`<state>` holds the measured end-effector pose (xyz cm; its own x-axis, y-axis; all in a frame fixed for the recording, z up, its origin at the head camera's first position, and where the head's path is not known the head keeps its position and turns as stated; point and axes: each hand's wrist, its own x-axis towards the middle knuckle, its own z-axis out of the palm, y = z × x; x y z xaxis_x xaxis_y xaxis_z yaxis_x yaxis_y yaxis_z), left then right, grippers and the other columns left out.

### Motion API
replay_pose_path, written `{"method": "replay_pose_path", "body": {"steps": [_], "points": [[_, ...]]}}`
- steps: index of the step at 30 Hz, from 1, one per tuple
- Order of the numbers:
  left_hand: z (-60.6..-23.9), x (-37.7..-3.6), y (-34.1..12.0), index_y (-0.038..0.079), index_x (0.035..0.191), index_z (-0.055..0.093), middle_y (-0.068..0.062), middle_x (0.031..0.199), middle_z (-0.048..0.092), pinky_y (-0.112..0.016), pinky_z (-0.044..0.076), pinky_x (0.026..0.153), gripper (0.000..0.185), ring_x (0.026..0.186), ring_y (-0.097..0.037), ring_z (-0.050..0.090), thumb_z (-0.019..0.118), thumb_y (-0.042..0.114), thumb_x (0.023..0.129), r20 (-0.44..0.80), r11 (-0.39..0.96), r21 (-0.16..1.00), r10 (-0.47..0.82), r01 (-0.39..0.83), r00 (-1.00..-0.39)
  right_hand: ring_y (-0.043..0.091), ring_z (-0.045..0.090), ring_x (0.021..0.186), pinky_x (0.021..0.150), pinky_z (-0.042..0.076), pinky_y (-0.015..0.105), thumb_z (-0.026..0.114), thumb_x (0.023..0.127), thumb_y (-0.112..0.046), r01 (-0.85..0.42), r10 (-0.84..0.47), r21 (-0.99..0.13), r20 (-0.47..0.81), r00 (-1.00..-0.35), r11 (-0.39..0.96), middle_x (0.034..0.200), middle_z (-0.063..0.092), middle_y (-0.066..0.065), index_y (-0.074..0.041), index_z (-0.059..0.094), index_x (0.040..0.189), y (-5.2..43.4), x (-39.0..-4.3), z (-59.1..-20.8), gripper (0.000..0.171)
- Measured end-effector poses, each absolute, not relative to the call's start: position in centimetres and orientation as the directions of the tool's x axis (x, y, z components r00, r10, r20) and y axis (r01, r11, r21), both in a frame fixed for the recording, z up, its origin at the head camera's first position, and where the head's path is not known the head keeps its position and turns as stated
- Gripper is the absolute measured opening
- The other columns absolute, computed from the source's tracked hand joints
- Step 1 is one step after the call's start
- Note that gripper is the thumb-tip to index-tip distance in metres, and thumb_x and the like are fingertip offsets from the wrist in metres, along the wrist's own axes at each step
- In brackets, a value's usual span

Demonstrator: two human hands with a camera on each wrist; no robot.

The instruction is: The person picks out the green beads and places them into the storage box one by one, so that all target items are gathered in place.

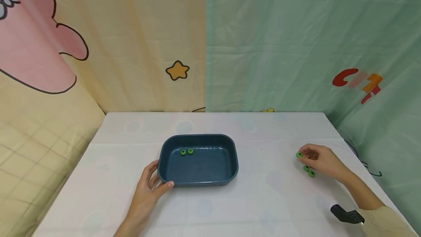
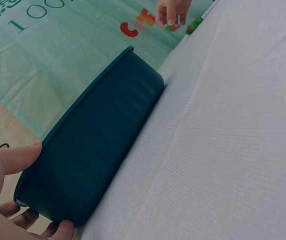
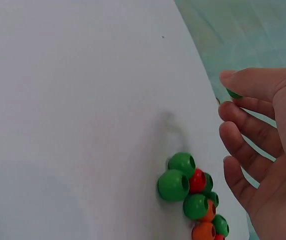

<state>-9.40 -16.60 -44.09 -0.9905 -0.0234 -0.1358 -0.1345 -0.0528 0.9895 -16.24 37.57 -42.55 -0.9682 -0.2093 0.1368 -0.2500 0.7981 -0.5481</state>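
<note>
A dark blue rectangular tray (image 1: 198,178) stands on the white-covered table, with two green beads (image 1: 186,152) inside near its back left. My left hand (image 1: 147,189) grips the tray's front left corner, thumb at the rim and fingers round the left side. Over the table's right side, my right hand (image 1: 320,159) pinches a green bead (image 1: 299,154) between thumb and fingertips. Below that hand lies a cluster of beads, green (image 3: 173,185), red (image 3: 197,181) and orange (image 3: 203,231); in the head view the hand hides most of it.
The white tablecloth (image 1: 260,200) spreads around the tray and beads. A black device (image 1: 346,214) sticks out at the right wrist, by a beige sleeve (image 1: 386,222). Printed curtains (image 1: 279,46) hang behind the table and along both sides.
</note>
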Motion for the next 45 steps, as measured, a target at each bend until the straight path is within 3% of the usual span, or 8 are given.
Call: {"method": "replay_pose_path", "body": {"steps": [13,24,45], "points": [[-44.1,-9.4,-16.6,0.024,0.141,0.029,0.005,0.143,0.026,-0.022,0.046,0.089,0.083,0.128,-0.022,0.035,0.077,0.007,0.075,-0.123,-0.051,0.991,-0.026,-0.121,-0.992,0.013,0.056,0.079,0.068,0.050,0.026,0.071,0.082,-0.033,-0.310,-0.327,-0.611,0.088,-0.941,0.728,0.085,0.060,-0.006,-0.019,0.064,0.093,32.4,-19.7,-41.8,0.018],[-44.0,-9.5,-16.5,0.023,0.141,0.029,0.003,0.143,0.027,-0.022,0.046,0.089,0.083,0.128,-0.023,0.035,0.077,0.007,0.075,-0.118,-0.046,0.992,-0.030,-0.116,-0.993,0.012,0.055,0.080,0.069,0.051,0.029,0.072,0.082,-0.031,-0.376,-0.400,-0.598,0.099,-0.911,0.708,0.087,0.061,-0.008,-0.022,0.064,0.092,29.3,-22.1,-40.4,0.016],[-44.2,-9.5,-16.7,0.022,0.141,0.029,0.003,0.144,0.026,-0.021,0.044,0.091,0.084,0.127,-0.024,0.036,0.077,0.005,0.075,-0.099,-0.045,0.994,-0.024,-0.098,-0.995,0.016,0.055,0.078,0.070,0.052,0.033,0.074,0.081,-0.020,-0.415,-0.469,-0.646,0.100,-0.878,0.641,0.083,0.060,-0.005,-0.019,0.065,0.091,24.8,-23.9,-39.9,0.013]]}}
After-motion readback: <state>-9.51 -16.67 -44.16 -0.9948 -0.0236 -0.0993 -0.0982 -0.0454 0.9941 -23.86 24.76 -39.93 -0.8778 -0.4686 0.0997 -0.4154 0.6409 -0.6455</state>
